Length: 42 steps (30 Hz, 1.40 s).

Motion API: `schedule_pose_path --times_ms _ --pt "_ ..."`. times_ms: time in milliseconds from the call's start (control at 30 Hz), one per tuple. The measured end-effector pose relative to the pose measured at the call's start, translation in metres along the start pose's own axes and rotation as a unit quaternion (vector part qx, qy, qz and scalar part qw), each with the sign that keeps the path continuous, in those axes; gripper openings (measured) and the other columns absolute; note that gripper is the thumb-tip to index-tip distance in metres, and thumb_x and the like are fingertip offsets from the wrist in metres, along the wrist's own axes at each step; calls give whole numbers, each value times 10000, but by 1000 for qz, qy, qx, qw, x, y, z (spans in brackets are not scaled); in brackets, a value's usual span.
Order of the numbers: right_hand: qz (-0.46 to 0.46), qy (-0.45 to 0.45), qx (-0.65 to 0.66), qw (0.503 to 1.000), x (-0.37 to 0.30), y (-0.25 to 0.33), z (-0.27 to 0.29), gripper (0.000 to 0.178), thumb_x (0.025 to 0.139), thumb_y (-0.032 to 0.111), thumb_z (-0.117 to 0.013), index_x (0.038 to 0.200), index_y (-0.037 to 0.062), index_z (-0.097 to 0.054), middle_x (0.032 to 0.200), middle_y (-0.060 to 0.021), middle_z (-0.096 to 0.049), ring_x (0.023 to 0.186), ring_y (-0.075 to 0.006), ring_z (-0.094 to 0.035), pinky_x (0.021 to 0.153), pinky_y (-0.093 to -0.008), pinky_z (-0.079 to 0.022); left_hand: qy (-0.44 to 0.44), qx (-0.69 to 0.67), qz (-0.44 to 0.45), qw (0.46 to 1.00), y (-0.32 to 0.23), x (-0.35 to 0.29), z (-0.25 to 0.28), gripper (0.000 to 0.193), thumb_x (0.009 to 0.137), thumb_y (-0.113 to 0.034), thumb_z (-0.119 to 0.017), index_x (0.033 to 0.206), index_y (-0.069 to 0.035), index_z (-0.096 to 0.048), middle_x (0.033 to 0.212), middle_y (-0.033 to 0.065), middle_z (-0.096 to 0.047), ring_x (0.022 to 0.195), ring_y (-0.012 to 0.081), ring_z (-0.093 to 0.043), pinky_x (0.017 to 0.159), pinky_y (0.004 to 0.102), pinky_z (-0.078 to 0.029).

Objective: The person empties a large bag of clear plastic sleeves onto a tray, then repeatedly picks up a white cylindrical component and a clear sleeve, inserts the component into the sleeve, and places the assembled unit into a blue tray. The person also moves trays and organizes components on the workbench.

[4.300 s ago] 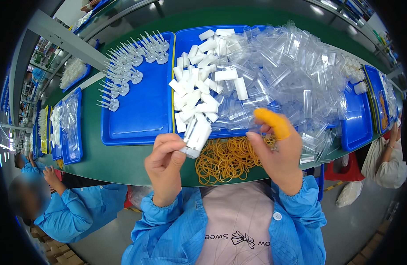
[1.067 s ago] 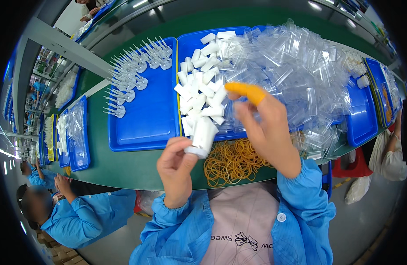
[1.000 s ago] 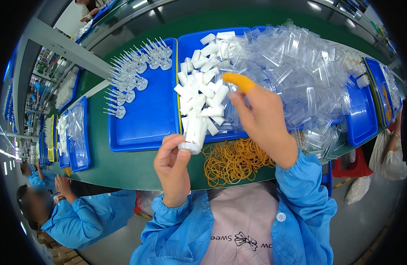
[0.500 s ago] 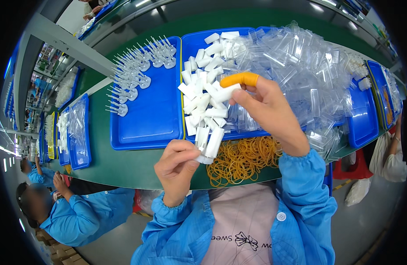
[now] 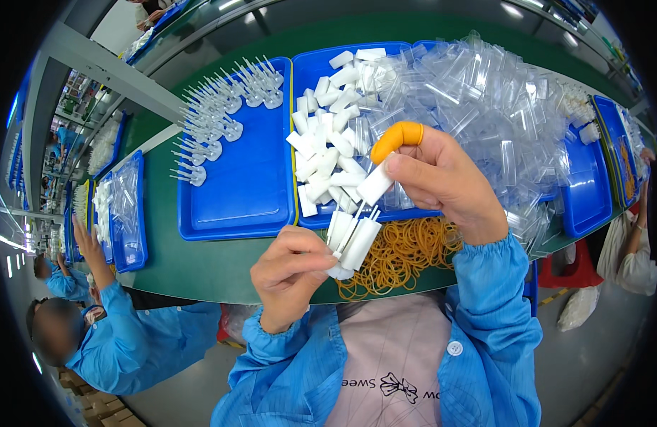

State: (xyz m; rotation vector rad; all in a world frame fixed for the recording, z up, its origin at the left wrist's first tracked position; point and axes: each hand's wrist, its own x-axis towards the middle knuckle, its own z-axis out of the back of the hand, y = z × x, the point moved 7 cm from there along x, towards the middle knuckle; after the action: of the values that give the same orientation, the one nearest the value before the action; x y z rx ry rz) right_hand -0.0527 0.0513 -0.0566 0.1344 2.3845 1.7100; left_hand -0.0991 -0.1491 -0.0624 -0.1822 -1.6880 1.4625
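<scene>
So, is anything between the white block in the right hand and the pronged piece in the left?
Nothing visible: the white block is close to the tip of a bare prong; whether they touch is unclear.

Blue trays (image 5: pixel 236 210) of small parts (image 5: pixel 308 169) and a blue-jacketed co-worker (image 5: pixel 129 341) show a factory workshop.

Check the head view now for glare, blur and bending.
In the head view, glare streaks the clear pieces; the table bows along its front edge, fisheye-style; the corners go black; left hand and right hand look fairly sharp.
</scene>
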Motion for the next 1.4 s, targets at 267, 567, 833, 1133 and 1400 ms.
schedule_pose_path --times_ms 267,567,833,1133,1400 --pt "-32 43 2 999 1 -11 -5 265 861 235 -677 980 2 -639 760 0 -608 527 -7 -426 442 -175 -302 40 65 -5 997 -9 5 2 214 658 58 -729 843 -49 -720 837 57 -638 772 200 -568 685 316 -447" --pt "38 85 -57 994 1 -24 -37 192 823 150 -701 930 -5 -663 807 -34 -655 690 -73 -573 613 -237 -460 -71 162 -2 984 -19 4 -7 255 698 37 -736 940 -30 -694 904 86 -637 815 182 -576 730 312 -470" --pt "143 -180 -260 938 -7 16 -11 248 790 144 -707 1017 47 -678 740 -32 -632 517 -87 -489 477 -262 -380 -48 140 66 987 5 -5 -3 184 753 6 -719 927 14 -661 952 126 -603 849 207 -571 770 305 -459" --pt "175 -150 -639 734 11 -19 -34 117 796 136 -649 808 24 -616 860 -119 -599 614 -285 -648 503 -394 -489 -166 144 44 975 5 -3 29 137 843 -9 -632 977 9 -609 1022 60 -515 899 136 -514 797 259 -427" --pt "187 -137 -654 720 16 -31 -36 155 788 133 -660 908 40 -631 881 -125 -597 631 -304 -636 531 -401 -484 -196 139 49 969 6 -5 46 172 825 -28 -665 990 16 -639 1000 67 -530 883 143 -520 767 255 -426"
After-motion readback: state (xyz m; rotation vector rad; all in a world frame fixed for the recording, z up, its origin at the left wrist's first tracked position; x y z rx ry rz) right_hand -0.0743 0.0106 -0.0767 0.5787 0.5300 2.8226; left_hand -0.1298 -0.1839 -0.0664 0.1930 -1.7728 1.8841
